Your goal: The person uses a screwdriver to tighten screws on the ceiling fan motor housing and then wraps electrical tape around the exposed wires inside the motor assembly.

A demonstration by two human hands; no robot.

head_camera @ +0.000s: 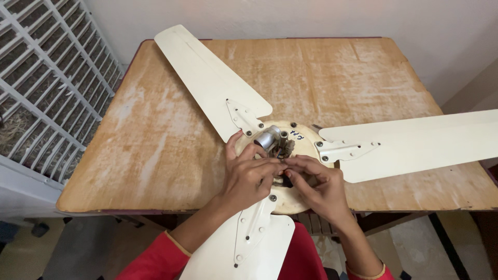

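Working at the hub of a cream-coloured three-bladed ceiling fan (282,155) laid flat on a worn wooden table (155,135).

From the head view, the person's left hand (249,173) lay on the round cream motor housing (306,145), thumb raised and fingers curled in, apparently steadying the fan; whether it gripped anything could not be told. The right hand (316,184) met it at the middle, fingertips pinched together over the dark wiring (285,149) beside the small silver cylindrical capacitor (267,139), as if handling something small; what it pinched was hidden. The long cream blades (207,78) spread over the table, one hanging past the near edge between the red sleeves (155,259), which kept the hub close to the person. A white metal window grille (46,88) stood at the left.
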